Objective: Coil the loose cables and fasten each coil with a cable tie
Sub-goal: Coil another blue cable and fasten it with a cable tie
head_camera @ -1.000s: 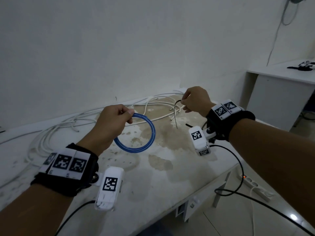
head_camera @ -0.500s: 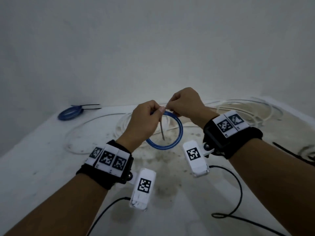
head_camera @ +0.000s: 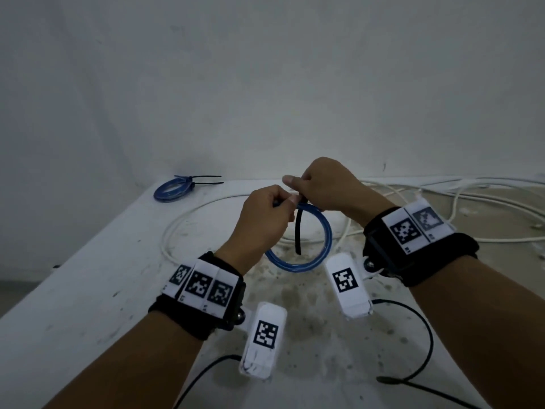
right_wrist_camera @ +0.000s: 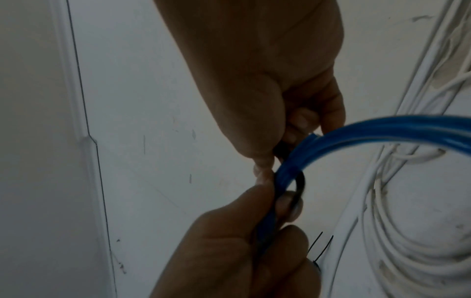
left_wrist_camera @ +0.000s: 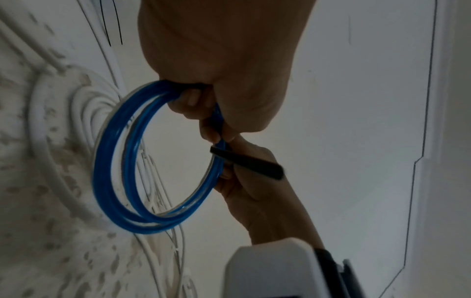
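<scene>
— What is each hand doing?
— The left hand (head_camera: 267,215) grips the top of the blue cable coil (head_camera: 312,255), which hangs below its curled fingers, above the table (head_camera: 88,290). The right hand (head_camera: 323,184), touching the left, pinches the black cable tie (head_camera: 298,231), looped around the coil beside the left thumb.
— Anything else?
— A tied blue coil (head_camera: 172,190) lies well beyond the left hand; loose white cables (head_camera: 442,199) spread behind the right.

Stained white table (head_camera: 88,290) against plain wall (head_camera: 265,84)
</scene>
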A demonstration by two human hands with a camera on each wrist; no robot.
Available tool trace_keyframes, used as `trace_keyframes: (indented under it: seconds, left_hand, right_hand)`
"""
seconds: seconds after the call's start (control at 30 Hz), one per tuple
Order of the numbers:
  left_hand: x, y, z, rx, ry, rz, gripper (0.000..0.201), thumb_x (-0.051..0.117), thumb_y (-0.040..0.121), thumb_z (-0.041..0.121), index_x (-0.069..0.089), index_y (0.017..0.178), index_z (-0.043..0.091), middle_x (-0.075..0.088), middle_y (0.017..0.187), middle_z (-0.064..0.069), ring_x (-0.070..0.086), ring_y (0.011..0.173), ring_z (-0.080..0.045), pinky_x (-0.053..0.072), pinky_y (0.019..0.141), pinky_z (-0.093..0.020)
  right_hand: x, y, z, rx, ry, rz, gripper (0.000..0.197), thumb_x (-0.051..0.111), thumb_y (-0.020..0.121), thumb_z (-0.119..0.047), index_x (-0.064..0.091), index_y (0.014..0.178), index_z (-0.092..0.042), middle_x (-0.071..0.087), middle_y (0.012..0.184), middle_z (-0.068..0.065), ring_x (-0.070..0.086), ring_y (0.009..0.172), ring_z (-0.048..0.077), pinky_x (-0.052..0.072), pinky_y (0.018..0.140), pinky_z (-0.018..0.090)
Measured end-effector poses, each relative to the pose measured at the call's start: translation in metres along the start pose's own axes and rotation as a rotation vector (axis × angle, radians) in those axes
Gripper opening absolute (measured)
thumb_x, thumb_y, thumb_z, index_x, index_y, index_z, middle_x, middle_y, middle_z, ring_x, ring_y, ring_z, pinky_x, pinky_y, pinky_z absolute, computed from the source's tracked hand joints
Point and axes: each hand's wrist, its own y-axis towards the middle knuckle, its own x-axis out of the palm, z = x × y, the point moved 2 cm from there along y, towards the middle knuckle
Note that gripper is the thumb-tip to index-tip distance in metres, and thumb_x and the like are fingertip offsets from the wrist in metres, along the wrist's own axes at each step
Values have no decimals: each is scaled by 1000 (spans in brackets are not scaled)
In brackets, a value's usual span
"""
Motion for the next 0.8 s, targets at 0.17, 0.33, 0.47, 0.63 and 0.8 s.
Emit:
trace_keyframes:
  seconds: [0.17,0.33,0.47,0.63,0.8]
  left_hand:
    - [11,16,2,-130,-141,-14,22,56,95,18,66,77,9,61,65,2,42,43,-2,31,51,-22]
    - [18,23,8,-199,-232,-27,16,57,95,19,60,110,16,61,67,0,45,40,1,32,51,-22]
    - [21,28,15,-314,-261,-208,16,53,98,17,63,106,8,54,67,-2,31,45,-8,22,43,-21]
    - [25,32,23,-387,-255,-271,16,50,95,7,62,85,3,52,61,-2,26,42,-8,18,37,-19]
    - [32,34,23,-331,-172,-255,19,53,93,7,69,86,0,54,62,-2,28,47,-10,21,42,-22]
  right_hand:
    - [0,9,15,3,98,92,71,40,101,-51,63,69,9,65,68,19,59,63,30,46,67,37]
    - [-7,15,20,-16,154,151,64,37,103,-46,55,63,1,54,59,11,50,56,23,38,59,32]
    - [-10,18,22,-22,177,137,61,40,102,-46,45,56,-6,48,55,8,44,51,19,37,57,32]
    - [-8,21,27,10,217,135,57,44,101,-42,42,58,-6,46,57,8,43,53,19,36,59,32]
    - [-10,24,34,124,98,136,53,49,98,-46,52,60,-9,57,62,4,55,61,21,42,64,31]
